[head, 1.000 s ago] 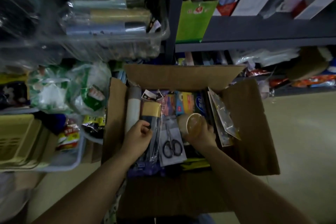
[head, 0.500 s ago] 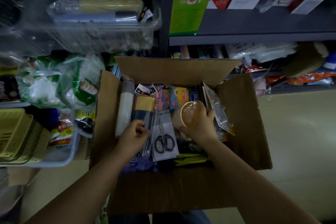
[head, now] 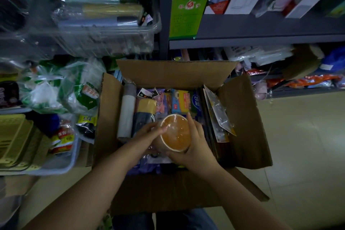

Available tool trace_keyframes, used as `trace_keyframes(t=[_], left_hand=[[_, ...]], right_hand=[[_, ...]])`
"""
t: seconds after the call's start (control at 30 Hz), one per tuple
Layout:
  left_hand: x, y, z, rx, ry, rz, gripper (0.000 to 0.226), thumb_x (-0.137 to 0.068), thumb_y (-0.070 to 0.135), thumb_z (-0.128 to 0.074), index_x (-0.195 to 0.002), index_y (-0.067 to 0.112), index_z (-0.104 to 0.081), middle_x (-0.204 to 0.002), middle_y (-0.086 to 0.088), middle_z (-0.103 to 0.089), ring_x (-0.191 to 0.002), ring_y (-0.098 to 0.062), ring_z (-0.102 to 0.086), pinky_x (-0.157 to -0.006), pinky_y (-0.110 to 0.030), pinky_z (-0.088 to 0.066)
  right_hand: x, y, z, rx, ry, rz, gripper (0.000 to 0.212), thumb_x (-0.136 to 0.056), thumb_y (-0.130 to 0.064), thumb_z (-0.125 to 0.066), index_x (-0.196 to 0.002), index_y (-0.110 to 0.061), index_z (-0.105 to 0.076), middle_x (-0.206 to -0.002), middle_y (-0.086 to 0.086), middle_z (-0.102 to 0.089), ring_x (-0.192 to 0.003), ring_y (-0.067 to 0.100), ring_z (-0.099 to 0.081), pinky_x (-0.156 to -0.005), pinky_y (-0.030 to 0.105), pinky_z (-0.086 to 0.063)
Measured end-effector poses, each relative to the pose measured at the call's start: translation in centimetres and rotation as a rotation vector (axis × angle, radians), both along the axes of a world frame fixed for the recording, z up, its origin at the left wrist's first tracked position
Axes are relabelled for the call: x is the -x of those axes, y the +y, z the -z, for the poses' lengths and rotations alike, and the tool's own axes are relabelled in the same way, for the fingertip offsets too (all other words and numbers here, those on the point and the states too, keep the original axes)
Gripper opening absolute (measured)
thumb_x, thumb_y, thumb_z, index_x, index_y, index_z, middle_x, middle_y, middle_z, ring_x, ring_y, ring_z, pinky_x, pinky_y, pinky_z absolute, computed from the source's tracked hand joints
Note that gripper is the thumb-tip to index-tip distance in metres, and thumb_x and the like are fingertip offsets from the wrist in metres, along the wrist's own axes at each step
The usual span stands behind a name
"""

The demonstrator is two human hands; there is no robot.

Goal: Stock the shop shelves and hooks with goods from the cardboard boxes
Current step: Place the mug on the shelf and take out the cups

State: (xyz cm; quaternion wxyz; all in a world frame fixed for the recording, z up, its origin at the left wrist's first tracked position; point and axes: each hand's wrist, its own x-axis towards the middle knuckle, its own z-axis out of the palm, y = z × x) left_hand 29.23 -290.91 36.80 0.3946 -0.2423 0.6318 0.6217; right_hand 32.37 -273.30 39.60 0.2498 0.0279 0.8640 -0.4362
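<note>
An open cardboard box full of packaged goods stands on the floor in front of me. Above its middle I hold a wrapped stack of orange paper cups, its round end facing the camera. My right hand curls around its right side and underside. My left hand grips its left side, fingertips on the rim. Inside the box lie a grey-white roll, a yellow-and-dark pack, colourful boxed packs and a clear carded pack at the right.
A dark metal shelf with boxed goods and a green carton stands behind the box. To the left are a clear bin of rolls, green-white bags and a tray with yellow baskets. Bare floor lies to the right.
My right hand lifted the cup stack up out of the box. My left hand left the packs at the box's left and came over to take the stack's left side.
</note>
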Motion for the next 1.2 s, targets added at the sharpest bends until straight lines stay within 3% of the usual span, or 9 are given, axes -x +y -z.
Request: trace_keyframes(t=[0.1, 0.23, 0.4, 0.6, 0.73, 0.83, 0.93, 1.03, 1.2], left_hand=[[-0.2, -1.3, -0.4, 0.058, 0.023, -0.100, 0.026, -0.082, 0.046, -0.061, -0.105, 0.036, -0.053, -0.121, -0.004, -0.052, -0.104, -0.023, -0.052, -0.090, -0.042, -0.050], [0.0, -3.6, -0.2, 0.182, 0.090, -0.170, 0.053, -0.079, 0.053, -0.061, -0.124, 0.029, -0.049, -0.122, -0.003, -0.054, -0.111, -0.025, -0.051, -0.098, -0.048, -0.044], [0.0, -5.5, -0.3, 0.193, 0.140, -0.342, 0.058, -0.080, 0.054, -0.062, -0.129, 0.028, -0.048, -0.122, -0.004, -0.055, -0.109, -0.026, -0.054, -0.090, -0.040, -0.046], [-1.1, -5.8, -0.3, 0.164, 0.136, -0.329, 0.094, -0.053, 0.062, -0.067, -0.135, 0.022, -0.044, -0.123, -0.003, -0.054, -0.111, -0.025, -0.053, -0.090, -0.038, -0.045], [-1.7, -6.1, 0.3, 0.143, 0.141, -0.348, 0.084, -0.061, 0.057, -0.066, -0.134, 0.023, -0.044, -0.122, -0.003, -0.054, -0.112, -0.025, -0.053, -0.090, -0.038, -0.046], [-1.8, -5.8, 0.6, 0.131, 0.145, -0.347, 0.078, -0.062, 0.056, -0.065, -0.131, 0.025, -0.045, -0.116, 0.000, -0.054, -0.109, -0.023, -0.053, -0.089, -0.037, -0.046], [-1.5, -5.0, 0.8, 0.094, 0.158, -0.347, 0.064, -0.072, 0.053, -0.062, -0.127, 0.027, -0.047, -0.112, 0.004, -0.056, -0.105, -0.019, -0.054, -0.083, -0.033, -0.047], [-1.3, -4.2, 1.0, 0.055, 0.151, -0.353, 0.069, -0.059, 0.062, -0.064, -0.120, 0.032, -0.050, -0.121, 0.001, -0.057, -0.111, -0.021, -0.055, -0.083, -0.033, -0.049], [-0.7, -3.5, 1.8, 0.035, 0.153, -0.330, 0.061, -0.061, 0.061, -0.062, -0.115, 0.035, -0.050, -0.125, 0.000, -0.056, -0.113, -0.021, -0.055, -0.089, -0.035, -0.049]], right_hand=[[0.3, 0.6, 0.3, 0.089, -0.069, 0.043, 0.106, -0.072, -0.048, -0.076, -0.152, -0.033, -0.007, -0.150, -0.010, -0.023, -0.133, 0.008, -0.032, -0.111, 0.036, -0.034], [1.2, 3.1, 2.4, -0.025, -0.152, 0.227, 0.055, -0.092, -0.032, -0.059, -0.142, -0.021, -0.039, -0.128, -0.003, -0.057, -0.103, 0.008, -0.057, -0.091, 0.030, -0.052], [0.7, 4.8, 5.5, -0.291, -0.277, 0.067, 0.029, -0.095, -0.025, -0.055, -0.122, -0.013, -0.058, -0.115, 0.007, -0.066, -0.092, 0.017, -0.062, -0.081, 0.030, -0.053], [0.1, 1.7, 7.3, -0.186, -0.383, 0.062, 0.046, -0.095, -0.035, -0.054, -0.136, -0.016, -0.046, -0.128, 0.007, -0.058, -0.110, 0.022, -0.057, -0.084, 0.027, -0.044], [0.1, 0.6, 9.7, -0.329, -0.292, 0.102, 0.032, -0.094, -0.012, -0.049, -0.126, -0.013, -0.052, -0.132, 0.012, -0.051, -0.103, 0.025, -0.055, -0.089, 0.034, -0.047], [0.5, 2.2, 10.2, -0.559, -0.102, -0.084, 0.057, -0.089, -0.001, -0.052, -0.143, -0.010, -0.036, -0.149, 0.010, -0.029, -0.131, 0.028, -0.036, -0.111, 0.036, -0.033], [2.5, 4.0, 10.4, -0.697, -0.035, -0.295, 0.088, -0.085, -0.017, -0.066, -0.153, -0.016, -0.010, -0.156, 0.007, -0.015, -0.139, 0.028, -0.021, -0.116, 0.039, -0.023], [4.6, 5.0, 10.9, -0.690, -0.118, -0.393, 0.111, -0.077, -0.032, -0.076, -0.153, -0.013, 0.003, -0.160, 0.008, -0.003, -0.144, 0.031, -0.009, -0.118, 0.040, -0.013], [6.1, 6.3, 12.3, -0.788, -0.118, -0.616, 0.127, -0.069, -0.045, -0.080, -0.151, -0.011, 0.010, -0.159, 0.010, -0.009, -0.142, 0.033, -0.011, -0.117, 0.042, -0.020]])
